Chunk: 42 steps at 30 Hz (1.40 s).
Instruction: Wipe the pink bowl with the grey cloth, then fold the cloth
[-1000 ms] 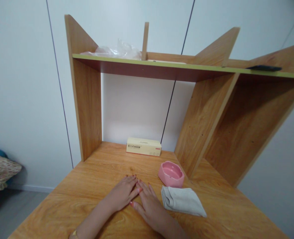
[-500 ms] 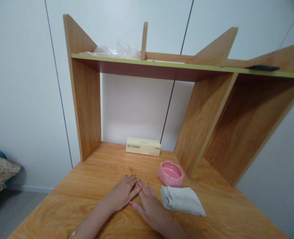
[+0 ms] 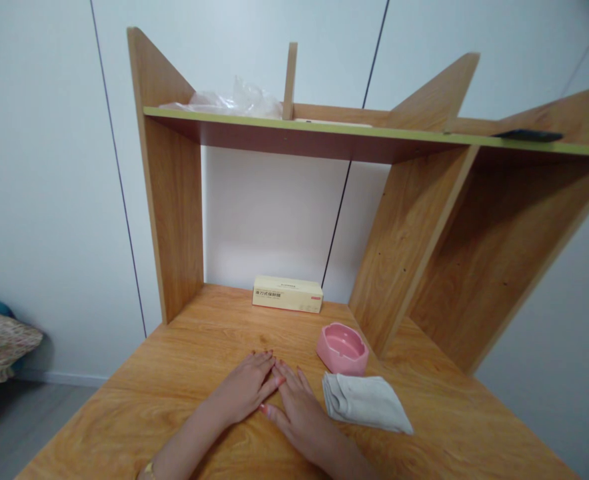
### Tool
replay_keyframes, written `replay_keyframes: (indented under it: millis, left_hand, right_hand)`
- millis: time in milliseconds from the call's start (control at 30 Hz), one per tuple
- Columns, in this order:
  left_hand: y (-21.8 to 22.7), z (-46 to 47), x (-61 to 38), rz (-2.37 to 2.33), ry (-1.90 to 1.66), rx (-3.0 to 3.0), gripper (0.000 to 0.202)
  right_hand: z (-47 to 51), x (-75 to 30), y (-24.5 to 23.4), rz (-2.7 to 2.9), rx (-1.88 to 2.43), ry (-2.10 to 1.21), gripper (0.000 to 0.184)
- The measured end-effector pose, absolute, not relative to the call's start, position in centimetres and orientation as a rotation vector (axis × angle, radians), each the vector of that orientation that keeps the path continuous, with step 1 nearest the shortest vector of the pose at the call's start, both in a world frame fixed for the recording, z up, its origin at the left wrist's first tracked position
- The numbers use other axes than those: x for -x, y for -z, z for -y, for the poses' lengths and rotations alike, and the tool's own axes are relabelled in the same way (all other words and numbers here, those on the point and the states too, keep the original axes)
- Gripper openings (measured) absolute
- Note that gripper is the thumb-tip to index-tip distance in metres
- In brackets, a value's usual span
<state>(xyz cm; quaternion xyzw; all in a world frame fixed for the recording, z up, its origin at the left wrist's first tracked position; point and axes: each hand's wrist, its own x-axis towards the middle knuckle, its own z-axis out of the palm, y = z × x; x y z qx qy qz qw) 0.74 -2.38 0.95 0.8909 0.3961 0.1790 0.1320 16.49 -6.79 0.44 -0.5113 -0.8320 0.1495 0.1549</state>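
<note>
My left hand (image 3: 247,389) lies flat on the wooden desk (image 3: 139,400), fingers stretched out and holding nothing. Beside it my right hand (image 3: 298,412) rests palm down, also open, and the fingertips of the two hands touch. A folded light grey cloth (image 3: 367,403) lies just right of my right hand, not touching it. Behind the cloth stands a pink ashtray (image 3: 343,350) with notches in its rim; its inside looks bare. Farther back, against the wall, is a long cream cling film box (image 3: 287,295) with printed characters.
A wooden shelf unit (image 3: 179,220) rises from the back of the desk, with upright panels left and right. On its upper board lie a clear plastic bag (image 3: 237,100) and a flat black object (image 3: 528,135). A patterned cloth (image 3: 4,340) shows at far left.
</note>
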Motion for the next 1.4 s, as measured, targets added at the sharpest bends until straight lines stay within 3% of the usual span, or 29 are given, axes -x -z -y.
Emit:
replay_keyframes:
  millis: [1400]
  left_hand:
    - [-1.02,2.32,-0.82,-1.157,-0.506,-2.578,0.054]
  right_hand:
    - [6.91,-16.30,-0.91,2.373,1.499,-0.455,0.067]
